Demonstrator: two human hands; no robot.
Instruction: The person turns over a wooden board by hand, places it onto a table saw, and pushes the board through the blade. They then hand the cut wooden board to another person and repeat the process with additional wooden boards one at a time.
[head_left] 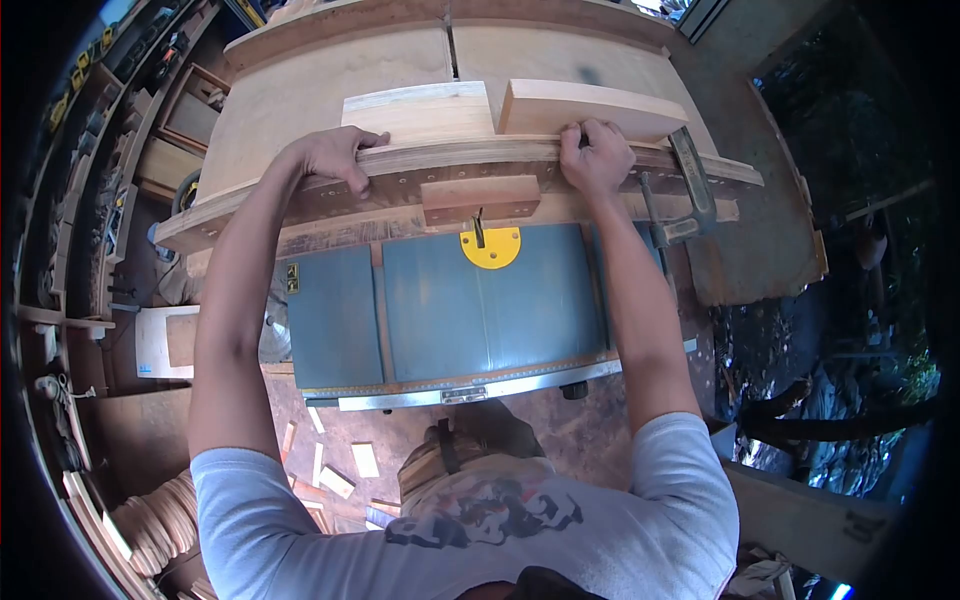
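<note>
A long wooden fence (450,152) of layered board, with holes along its front face, lies across a blue saw table (490,310). My left hand (335,158) straddles its top edge toward the left, a finger along the top and another digit down the front. My right hand (597,155) is curled over the same edge further right, against a thick wooden board (590,105) standing behind; its fingertips are hidden. Another upright board (418,112) stands behind the fence near my left hand. A small wood block (480,198) sits on the front face, just above the blade (479,230).
The blade pokes up through a yellow insert (492,250). A metal clamp (690,185) grips the fence's right end. Wood offcuts (365,460) litter the floor below. Shelves with tools and timber (125,150) line the left side; a large wooden panel (320,85) extends behind the fence.
</note>
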